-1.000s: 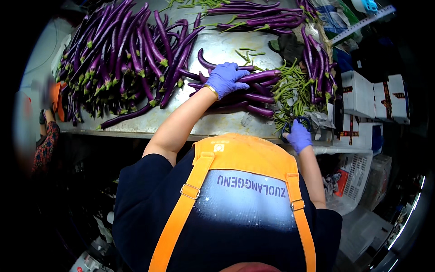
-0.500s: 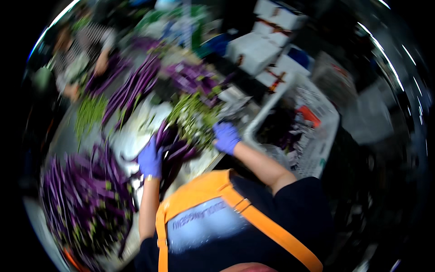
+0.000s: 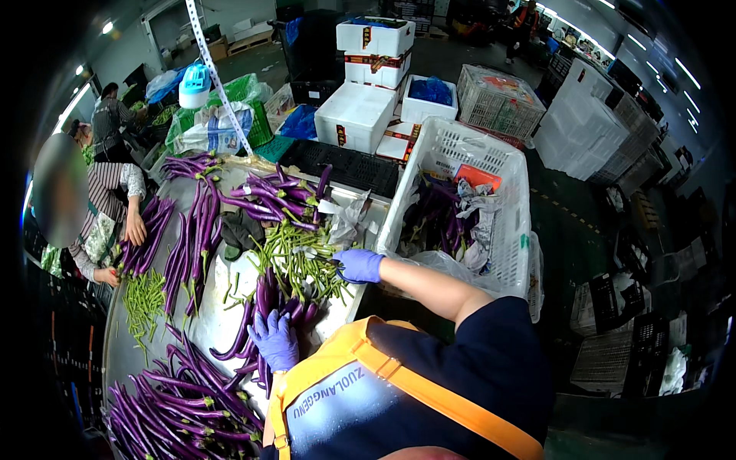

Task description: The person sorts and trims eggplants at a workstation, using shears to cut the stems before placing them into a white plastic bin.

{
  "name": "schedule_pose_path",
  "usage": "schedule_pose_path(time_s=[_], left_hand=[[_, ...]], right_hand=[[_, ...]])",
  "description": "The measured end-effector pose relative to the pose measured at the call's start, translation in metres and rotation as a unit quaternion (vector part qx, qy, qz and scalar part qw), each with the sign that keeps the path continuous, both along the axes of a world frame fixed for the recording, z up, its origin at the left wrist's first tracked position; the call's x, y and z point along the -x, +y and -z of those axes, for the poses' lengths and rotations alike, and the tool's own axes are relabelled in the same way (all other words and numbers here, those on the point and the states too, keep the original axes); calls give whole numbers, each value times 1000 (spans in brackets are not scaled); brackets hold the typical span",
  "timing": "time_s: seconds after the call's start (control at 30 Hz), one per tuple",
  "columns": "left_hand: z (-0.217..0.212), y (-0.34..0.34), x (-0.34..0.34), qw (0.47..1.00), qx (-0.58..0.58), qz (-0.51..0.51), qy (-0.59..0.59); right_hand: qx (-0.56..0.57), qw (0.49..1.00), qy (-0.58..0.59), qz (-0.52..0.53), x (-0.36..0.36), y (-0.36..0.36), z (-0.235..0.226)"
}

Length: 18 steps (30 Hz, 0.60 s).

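Long purple eggplants (image 3: 264,295) lie in a small bunch in front of me. My left hand (image 3: 274,341), in a purple glove, rests on this bunch with its fingers spread. Farther right, my gloved right hand (image 3: 359,265) is closed at the edge of a heap of cut green stems (image 3: 295,259). A small dark thing shows at its fingertips, too little of it to name. A large pile of eggplants (image 3: 180,402) lies at the near left, and another group of eggplants (image 3: 280,195) lies beyond the stems.
A white plastic crate (image 3: 510,253) with eggplants and paper in it stands to my right. White foam boxes (image 3: 356,115) are stacked behind the metal table (image 3: 222,337). Across the table at left, a co-worker's hand (image 3: 135,228) touches more eggplants, beside another stem heap (image 3: 143,303).
My view has swung, showing more of the room. My left hand has come back toward my body over the eggplants, its fingers now spread. My right hand stays by the stems.
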<state>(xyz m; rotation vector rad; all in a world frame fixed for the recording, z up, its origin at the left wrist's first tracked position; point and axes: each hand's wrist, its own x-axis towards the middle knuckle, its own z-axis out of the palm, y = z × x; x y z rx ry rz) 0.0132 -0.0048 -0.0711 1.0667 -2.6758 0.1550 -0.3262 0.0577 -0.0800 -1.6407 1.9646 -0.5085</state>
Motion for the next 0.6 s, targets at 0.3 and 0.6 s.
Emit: schedule_pose_path(time_s=[0.3,0.6], left_hand=[[-6,-15,15,996,-58,19,58],[-3,-16,8,996,-54,3,77]], right_hand=[[-192,884,-417,87,-32,91,-38],[-262,835,-473,103,-43,81,-10]])
